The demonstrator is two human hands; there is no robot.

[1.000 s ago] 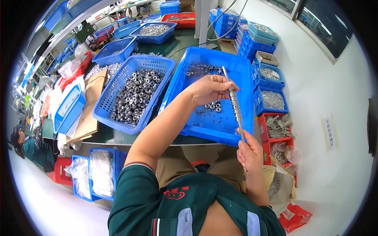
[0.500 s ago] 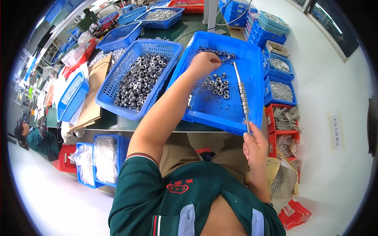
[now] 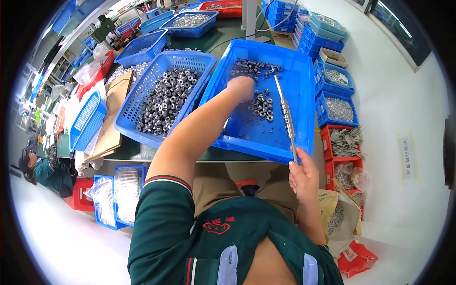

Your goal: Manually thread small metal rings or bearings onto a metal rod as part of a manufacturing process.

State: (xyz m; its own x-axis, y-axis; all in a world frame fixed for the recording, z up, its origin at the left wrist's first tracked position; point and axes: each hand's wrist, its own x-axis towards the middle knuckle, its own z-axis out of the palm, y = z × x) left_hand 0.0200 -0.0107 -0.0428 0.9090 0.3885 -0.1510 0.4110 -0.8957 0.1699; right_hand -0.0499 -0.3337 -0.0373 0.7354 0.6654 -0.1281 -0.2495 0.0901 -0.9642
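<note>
My right hand [image 3: 304, 176] is closed round the lower end of a slim metal rod [image 3: 278, 84], which slants up over the blue tray [image 3: 297, 71]. Several shiny metal rings [image 3: 288, 118] are threaded along the rod's middle. Over the tray's left half hovers my left hand [image 3: 241, 89], close to loose metal rings [image 3: 261, 105] on the tray floor. Its fingers point down and are hidden and smeared by motion, so what they hold does not show. Another cluster of rings [image 3: 251, 67] lies towards the tray's far end.
Left of the tray stands a blue perforated basket [image 3: 124, 111] heaped with metal rings [image 3: 166, 102]. Cardboard [image 3: 114, 123] and a smaller blue basket [image 3: 87, 121] lie beyond it. Stacked blue and red bins [image 3: 329, 142] of metal parts line the right side. A person [image 3: 52, 171] is at far left.
My left hand has moved down and slightly nearer, from the far cluster towards the middle rings. The rod in my right hand has shifted a little left.
</note>
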